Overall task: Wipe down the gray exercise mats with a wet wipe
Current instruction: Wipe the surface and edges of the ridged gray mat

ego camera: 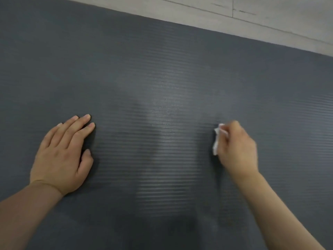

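Observation:
A dark gray ribbed exercise mat fills nearly the whole view. My left hand lies flat on it at the left, fingers straight and pressed to the surface. On the right, my right hand grips a crumpled white wet wipe and holds it against the mat; only the wipe's left edge shows past the fingers. A shiny damp band runs down the mat between the two hands.
The mat's far edge runs diagonally across the top, with pale gray floor tiles beyond it at the upper right. Mat surface extends left, right and toward me past the frame edges.

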